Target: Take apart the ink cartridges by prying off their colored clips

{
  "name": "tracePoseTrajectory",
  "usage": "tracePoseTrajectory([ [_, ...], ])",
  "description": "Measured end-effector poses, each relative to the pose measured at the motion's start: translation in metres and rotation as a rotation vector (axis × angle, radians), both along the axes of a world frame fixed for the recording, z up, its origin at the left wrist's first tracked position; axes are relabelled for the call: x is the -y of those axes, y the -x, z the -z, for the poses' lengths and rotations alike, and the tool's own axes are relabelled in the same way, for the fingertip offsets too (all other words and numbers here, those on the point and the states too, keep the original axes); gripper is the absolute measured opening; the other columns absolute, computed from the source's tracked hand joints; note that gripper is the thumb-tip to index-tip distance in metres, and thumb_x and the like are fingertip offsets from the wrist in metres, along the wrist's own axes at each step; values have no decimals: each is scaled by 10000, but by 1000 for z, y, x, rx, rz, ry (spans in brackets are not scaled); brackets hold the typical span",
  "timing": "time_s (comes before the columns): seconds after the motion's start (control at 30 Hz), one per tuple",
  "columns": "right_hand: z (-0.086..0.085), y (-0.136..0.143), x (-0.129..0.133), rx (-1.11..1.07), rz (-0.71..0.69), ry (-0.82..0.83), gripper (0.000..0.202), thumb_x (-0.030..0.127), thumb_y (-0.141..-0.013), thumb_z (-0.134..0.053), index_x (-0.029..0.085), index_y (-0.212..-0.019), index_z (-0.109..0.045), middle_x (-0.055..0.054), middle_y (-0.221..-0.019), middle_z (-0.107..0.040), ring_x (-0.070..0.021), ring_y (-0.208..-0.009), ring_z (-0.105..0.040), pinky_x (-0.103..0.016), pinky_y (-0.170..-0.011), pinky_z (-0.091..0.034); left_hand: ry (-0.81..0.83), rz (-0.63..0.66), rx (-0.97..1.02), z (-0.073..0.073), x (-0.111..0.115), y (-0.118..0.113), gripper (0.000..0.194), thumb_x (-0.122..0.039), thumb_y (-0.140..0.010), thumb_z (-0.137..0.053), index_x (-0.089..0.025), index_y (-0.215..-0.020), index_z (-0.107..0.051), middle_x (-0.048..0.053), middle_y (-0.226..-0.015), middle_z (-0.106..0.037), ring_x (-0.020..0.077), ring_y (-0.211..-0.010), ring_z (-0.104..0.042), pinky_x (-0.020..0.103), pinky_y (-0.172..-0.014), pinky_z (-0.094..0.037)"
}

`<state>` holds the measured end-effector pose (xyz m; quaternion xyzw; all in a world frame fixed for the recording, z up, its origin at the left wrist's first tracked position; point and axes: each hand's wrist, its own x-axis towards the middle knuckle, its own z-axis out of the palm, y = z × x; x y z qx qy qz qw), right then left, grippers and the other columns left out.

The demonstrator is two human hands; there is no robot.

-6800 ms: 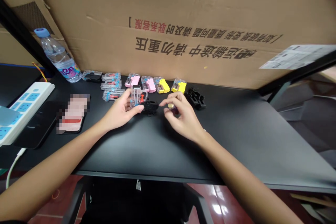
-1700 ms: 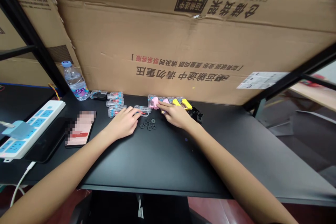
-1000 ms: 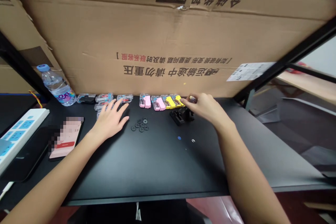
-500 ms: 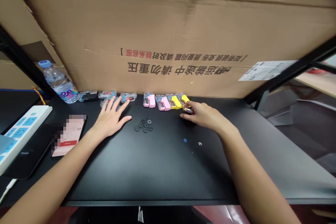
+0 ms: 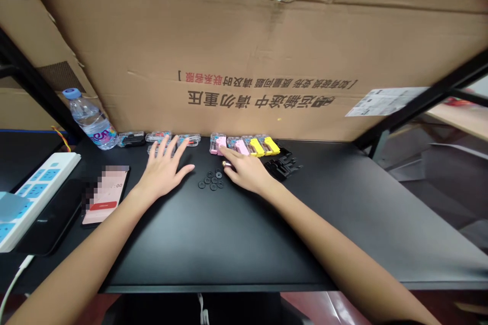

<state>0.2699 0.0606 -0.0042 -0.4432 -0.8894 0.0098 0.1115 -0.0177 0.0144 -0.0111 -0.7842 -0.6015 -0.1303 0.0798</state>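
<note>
My left hand (image 5: 162, 170) lies with its fingers spread, over clear plastic cases (image 5: 189, 140) holding red and blue parts. To its right is a small cluster of black discs (image 5: 213, 184), each with a centre hole. Beside the discs, my right hand (image 5: 246, 170) has thumb and index finger pinched round a small shiny silver-and-gold piece (image 5: 226, 164), too small to name surely. Its fingertips are close to the pink parts (image 5: 241, 147) on the clear-bodied pieces at the back. Similar pieces with yellow parts (image 5: 270, 145) stand to the right. Black plastic parts (image 5: 282, 167) lie beyond my right wrist.
A water bottle (image 5: 93, 122) leans at the back left. On the left lie a phone (image 5: 102, 205), a power strip (image 5: 41, 188) and a black slab (image 5: 48, 228). A cardboard panel (image 5: 229, 35) closes off the back; a black metal frame post (image 5: 412, 96) slants at the right.
My right hand has moved left from the black parts to the pink ones, still pinching the small shiny piece. My right forearm now covers where the small blue and white bits lay.
</note>
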Motion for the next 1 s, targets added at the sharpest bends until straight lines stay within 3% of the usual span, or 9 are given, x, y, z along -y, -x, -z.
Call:
tracePoseTrajectory([
  [0.1,-2,3,3,-6,-6,-2,548,221,-1028,-546,205,-1575,-581,-111,-1575,-646,-369,-1327,-706,-534,-988,-660,6,188,43,-4,6,-9,647,-417,-1107,-510,-223,-1708,-371,148,-1758,-389,406,-1651,-282,658,-1323,-252],
  [0.2,-2,3,6,-53,1,-21,540,223,-1028,-562,210,-1567,-585,-129,-1616,-601,-349,-1314,-712,-488,-931,-683,66,421,108,-8,14,-21,494,-266,-1120,-452,-251,-1611,-507,109,-1687,-497,335,-1593,-393,583,-1295,-351],
  [0.33,3,3,2,-27,-23,-26,533,203,-1038,-555,261,-1566,-597,-141,-1689,-508,-364,-1355,-680,-487,-913,-682,146,583,213,-9,22,-39,397,-309,-1133,-475,-236,-1498,-610,125,-1487,-649,293,-1437,-561,512,-1216,-473],
  [0.43,4,1,0,-10,-16,4,524,201,-1042,-542,285,-1553,-618,-140,-1690,-508,-378,-1336,-693,-506,-917,-676,172,612,237,-3,24,-50,467,-423,-1123,-521,-217,-1538,-575,145,-1522,-632,308,-1462,-560,530,-1236,-467],
  [0.6,1,-2,6,-40,24,39,527,200,-1026,-545,271,-1541,-627,-147,-1655,-547,-354,-1351,-690,-492,-984,-650,214,600,183,7,24,-54,643,-571,-1109,-502,-169,-1610,-506,194,-1727,-431,336,-1624,-392,566,-1329,-343],
  [0.77,4,-3,13,-65,40,37,502,272,-1013,-603,277,-1513,-635,-141,-1601,-595,-351,-1287,-722,-445,-898,-665,248,612,187,1,26,-47,560,-531,-1109,-526,-174,-1534,-597,167,-1609,-578,331,-1486,-558,526,-1255,-456],
  [1.0,7,10,20,-154,138,49,394,418,-1041,-617,254,-1398,-637,-123,-1433,-706,-316,-1131,-765,-370,-777,-630,222,601,205,-3,25,-40,511,-488,-1124,-509,-209,-1547,-576,153,-1552,-596,321,-1400,-610,516,-1198,-504],
])
